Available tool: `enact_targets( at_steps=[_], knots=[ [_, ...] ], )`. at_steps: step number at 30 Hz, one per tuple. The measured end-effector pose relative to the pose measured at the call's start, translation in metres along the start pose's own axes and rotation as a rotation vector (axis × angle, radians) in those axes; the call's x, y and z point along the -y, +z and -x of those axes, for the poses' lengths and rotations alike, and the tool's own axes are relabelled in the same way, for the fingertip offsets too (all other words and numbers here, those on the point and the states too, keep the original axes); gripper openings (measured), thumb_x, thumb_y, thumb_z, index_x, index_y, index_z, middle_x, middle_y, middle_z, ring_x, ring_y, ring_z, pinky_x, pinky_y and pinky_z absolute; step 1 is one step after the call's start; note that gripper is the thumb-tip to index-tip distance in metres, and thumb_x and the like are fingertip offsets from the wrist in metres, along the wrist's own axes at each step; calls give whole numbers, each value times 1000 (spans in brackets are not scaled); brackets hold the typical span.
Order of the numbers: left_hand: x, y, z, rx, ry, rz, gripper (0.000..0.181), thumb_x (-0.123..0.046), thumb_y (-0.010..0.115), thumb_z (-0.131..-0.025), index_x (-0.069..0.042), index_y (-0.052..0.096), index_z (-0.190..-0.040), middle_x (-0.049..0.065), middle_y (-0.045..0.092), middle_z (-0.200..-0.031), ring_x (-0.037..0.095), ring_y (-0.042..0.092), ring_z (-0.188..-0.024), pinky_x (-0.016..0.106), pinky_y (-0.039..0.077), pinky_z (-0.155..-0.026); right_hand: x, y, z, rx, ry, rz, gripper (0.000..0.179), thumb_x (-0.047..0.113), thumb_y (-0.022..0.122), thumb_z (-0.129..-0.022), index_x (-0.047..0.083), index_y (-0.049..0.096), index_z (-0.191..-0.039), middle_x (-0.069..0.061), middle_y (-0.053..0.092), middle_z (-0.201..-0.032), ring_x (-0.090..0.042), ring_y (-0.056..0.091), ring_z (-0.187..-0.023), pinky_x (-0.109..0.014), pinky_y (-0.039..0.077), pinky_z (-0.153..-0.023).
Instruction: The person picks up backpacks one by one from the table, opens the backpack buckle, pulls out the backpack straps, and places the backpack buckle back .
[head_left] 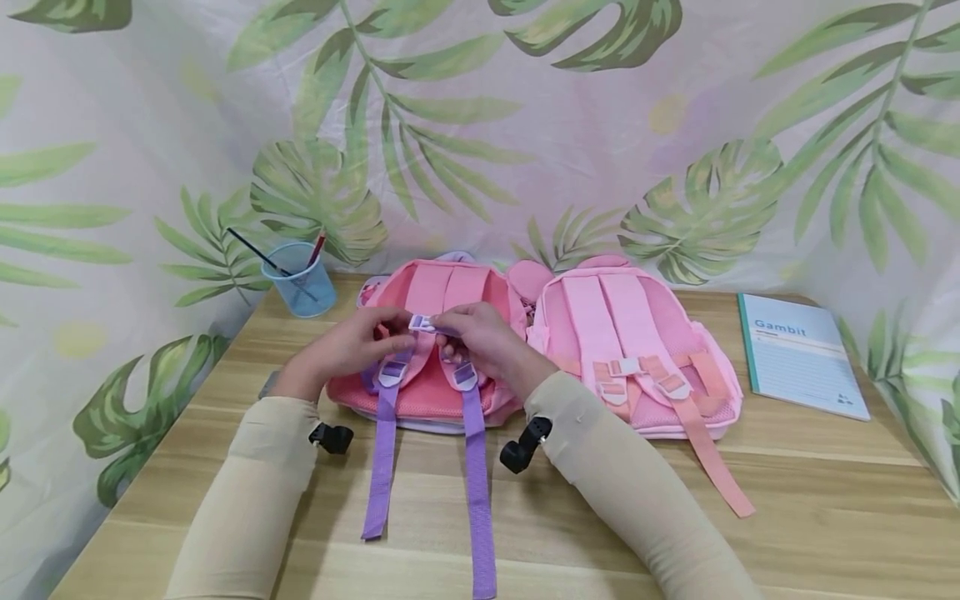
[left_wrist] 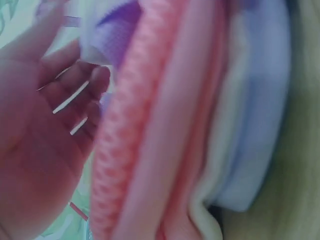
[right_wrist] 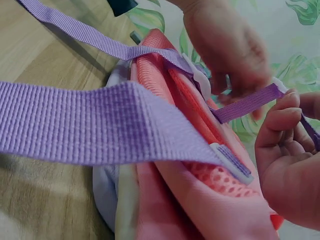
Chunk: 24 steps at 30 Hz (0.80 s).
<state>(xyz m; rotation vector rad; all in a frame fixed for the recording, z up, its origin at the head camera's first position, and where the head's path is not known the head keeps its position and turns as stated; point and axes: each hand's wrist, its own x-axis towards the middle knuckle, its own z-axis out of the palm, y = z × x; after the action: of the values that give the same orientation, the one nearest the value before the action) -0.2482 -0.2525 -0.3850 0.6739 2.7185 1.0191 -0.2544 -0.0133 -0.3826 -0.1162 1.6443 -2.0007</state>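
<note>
- One white buckle (head_left: 422, 323) over the coral backpack (head_left: 427, 398).
- Right hand (head_left: 487, 337) pinches buckle, covering one end.
- Left hand (head_left: 345, 343) beside it, blurred in right wrist view; can't tell if gripping.
- Purple strap (right_wrist: 65, 122) cut off at left edge, right wrist view.

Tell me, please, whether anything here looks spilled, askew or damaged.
Nothing looks spilled or visibly damaged. Only the peach strap of the light pink backpack seems slightly askew: it splays sideways across the table, while the purple straps lie straighter.
</note>
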Motion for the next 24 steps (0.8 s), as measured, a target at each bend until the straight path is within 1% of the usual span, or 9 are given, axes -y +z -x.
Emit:
enact_targets(
  at_steps=[2, 4, 6, 11, 13, 17, 20, 24],
  knots=[
    [-2, -2, 0, -31, 18, 38, 30, -19, 69, -107, -7, 69, -134, 10, 69, -114, 24, 60, -98, 35, 52, -87, 0, -1, 1, 6, -1, 15, 17, 12, 63, -108, -2, 72, -105, -1, 61, -68, -10, 52, -59, -21, 43, -53],
    [-5, -3, -1, -59, 48, 57, 30, -16, 67, -108, -6, 68, -136, 11, 70, -114, 25, 61, -97, 33, 52, -85, -1, -3, 1, 15, -5, 23, 16, 12, 63, -108, -1, 72, -106, -1, 61, -68, -10, 53, -59, -21, 43, -54],
    [-9, -3, -1, -78, 81, 60, 28, -14, 68, -107, -7, 70, -134, 11, 70, -112, 24, 60, -97, 31, 52, -84, -1, -4, 1, 26, -11, 25, 16, 12, 62, -108, -1, 71, -106, -1, 61, -68, -10, 53, -60, -21, 43, -54],
    [-14, -4, -1, -97, 127, 43, 20, -14, 70, -106, -9, 74, -124, 8, 71, -108, 22, 60, -98, 30, 50, -87, -2, -8, 4, 45, -19, 52, 20, 13, 63, -109, -5, 72, -112, -2, 62, -71, -11, 54, -62, -22, 45, -56],
    [-13, -3, -1, -103, 120, 41, 18, -13, 71, -105, -10, 75, -122, 7, 70, -107, 23, 60, -97, 31, 50, -86, -1, -11, 5, 63, -23, 88, 25, 14, 62, -110, -8, 72, -117, -3, 63, -72, -12, 55, -63, -22, 45, -56],
    [-10, -4, 0, -117, 103, 55, 16, -14, 72, -105, -12, 76, -120, 7, 70, -106, 24, 59, -96, 33, 51, -84, 2, -18, 9, 100, -17, 173, 31, 17, 62, -110, -9, 70, -126, -1, 62, -72, -10, 50, -58, -23, 40, -49],
    [-8, -3, 0, -129, 95, 65, 15, -14, 72, -104, -12, 76, -119, 8, 70, -106, 25, 59, -95, 34, 52, -83, 4, -22, 10, 104, -3, 223, 31, 17, 63, -110, -8, 69, -128, 0, 60, -71, -8, 46, -54, -24, 37, -45],
    [-8, -2, -2, -135, 97, 66, 16, -14, 72, -105, -12, 76, -120, 9, 71, -107, 25, 60, -96, 33, 52, -83, 3, -22, 10, 106, 6, 266, 33, 17, 64, -110, -9, 69, -129, 1, 58, -69, -8, 46, -54, -24, 37, -45]
  ],
)
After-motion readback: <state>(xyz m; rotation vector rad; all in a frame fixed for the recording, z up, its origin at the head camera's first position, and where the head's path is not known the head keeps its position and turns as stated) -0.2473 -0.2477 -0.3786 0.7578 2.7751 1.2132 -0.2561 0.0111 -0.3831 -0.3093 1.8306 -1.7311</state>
